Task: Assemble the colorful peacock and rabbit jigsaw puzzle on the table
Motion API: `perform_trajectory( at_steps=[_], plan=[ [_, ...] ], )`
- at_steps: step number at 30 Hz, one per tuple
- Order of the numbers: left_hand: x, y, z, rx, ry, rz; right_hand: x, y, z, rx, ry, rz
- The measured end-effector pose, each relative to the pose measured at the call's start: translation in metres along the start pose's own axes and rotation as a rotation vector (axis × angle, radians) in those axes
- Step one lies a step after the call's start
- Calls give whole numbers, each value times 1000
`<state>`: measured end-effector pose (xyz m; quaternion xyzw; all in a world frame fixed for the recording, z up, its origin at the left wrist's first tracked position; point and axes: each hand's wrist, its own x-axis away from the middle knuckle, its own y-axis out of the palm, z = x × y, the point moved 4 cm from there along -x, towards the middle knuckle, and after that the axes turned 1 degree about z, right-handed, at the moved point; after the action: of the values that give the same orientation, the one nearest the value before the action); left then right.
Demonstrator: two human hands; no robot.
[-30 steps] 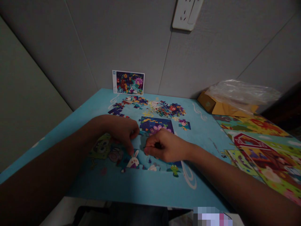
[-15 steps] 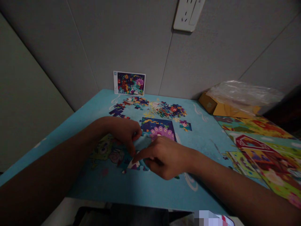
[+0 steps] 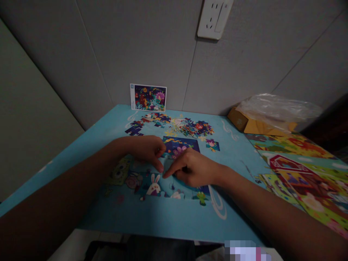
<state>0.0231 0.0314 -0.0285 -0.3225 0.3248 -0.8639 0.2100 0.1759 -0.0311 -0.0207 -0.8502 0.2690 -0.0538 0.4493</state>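
Jigsaw puzzle, part-assembled, lies flat on the near-middle of the blue table, partly covered by both hands. On my feed the left hand is at its left side, fingers curled, thumb angled down just beyond the ears of the printed white rabbit. Right hand is over the right side, index finger extended to just right of those ears, other fingers folded. Thumb and index tips nearly meet. Undersides hidden, so I can't tell whether either hand grasps a piece. Loose puzzle pieces heaped on the far side; small joined cluster sits right of the puzzle, apart. Picture card stands against the far wall. Far right: yellow box, clear plastic over it.
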Motion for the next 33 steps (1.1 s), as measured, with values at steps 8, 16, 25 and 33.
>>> perform_trajectory(
  at_steps=[8, 16, 25, 33],
  plan=[
    [1, -7, 4, -59, 33, 124, 2, -11, 19, 16, 105, 54],
    [-3, -14, 5, -174, 107, 350, 5, -9, 19, -10, 114, 57],
    [21, -57, -28, -264, -406, 1077, 6, -6, 17, -16, 99, 23],
    [20, -64, -73, -438, -597, 937, 5, -2, 10, -16, 79, -1]
  ],
)
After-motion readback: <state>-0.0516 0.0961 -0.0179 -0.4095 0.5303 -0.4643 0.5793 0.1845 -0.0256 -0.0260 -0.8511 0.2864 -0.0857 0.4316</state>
